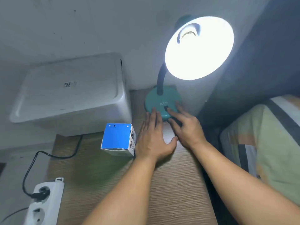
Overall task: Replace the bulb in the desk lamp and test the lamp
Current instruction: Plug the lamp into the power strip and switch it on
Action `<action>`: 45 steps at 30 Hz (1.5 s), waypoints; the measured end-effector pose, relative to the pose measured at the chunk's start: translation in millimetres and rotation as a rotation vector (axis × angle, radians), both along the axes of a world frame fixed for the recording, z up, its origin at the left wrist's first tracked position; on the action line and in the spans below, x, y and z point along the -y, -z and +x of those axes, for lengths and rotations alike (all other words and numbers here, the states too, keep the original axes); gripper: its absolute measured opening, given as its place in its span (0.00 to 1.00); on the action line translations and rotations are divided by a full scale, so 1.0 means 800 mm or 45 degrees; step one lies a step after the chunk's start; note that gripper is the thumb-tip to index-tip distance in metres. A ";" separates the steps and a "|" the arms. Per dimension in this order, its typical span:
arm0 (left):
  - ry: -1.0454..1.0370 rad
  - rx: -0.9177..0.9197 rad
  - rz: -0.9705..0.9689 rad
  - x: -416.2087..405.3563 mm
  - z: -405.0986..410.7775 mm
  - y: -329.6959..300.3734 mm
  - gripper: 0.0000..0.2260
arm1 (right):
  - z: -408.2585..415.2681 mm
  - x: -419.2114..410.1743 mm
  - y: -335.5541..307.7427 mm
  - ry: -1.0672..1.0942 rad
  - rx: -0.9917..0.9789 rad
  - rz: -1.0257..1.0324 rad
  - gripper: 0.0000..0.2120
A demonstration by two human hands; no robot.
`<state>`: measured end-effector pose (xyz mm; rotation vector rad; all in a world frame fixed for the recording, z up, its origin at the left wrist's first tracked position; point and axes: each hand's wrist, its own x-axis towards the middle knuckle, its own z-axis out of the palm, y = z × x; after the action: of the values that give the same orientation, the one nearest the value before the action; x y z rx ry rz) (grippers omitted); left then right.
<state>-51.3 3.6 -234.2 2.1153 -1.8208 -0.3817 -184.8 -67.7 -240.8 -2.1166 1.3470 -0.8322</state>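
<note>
both hands are open and hold nothing. i see the left hand (153,142) flat on the desk (175,184), fingertips touching the lamp base (159,101). the right hand (185,125) has a finger on the switch (165,108). the lamp shade (199,47) glows bright. a blue box (117,140) sits just beside the left hand.
</note>
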 end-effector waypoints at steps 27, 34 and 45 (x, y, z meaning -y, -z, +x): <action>0.053 0.025 -0.036 0.002 0.002 0.000 0.45 | -0.001 0.002 0.006 -0.016 0.025 -0.024 0.19; 0.056 0.021 -0.033 0.002 0.002 0.000 0.44 | -0.001 0.003 0.006 -0.020 0.020 0.009 0.20; 0.055 0.015 -0.038 0.001 0.004 -0.003 0.44 | -0.001 0.005 0.015 0.005 0.012 0.055 0.19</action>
<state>-48.2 2.6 -232.1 2.0651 -1.8700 -0.3514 -186.0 -71.6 -252.5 -2.0754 1.3530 -0.8065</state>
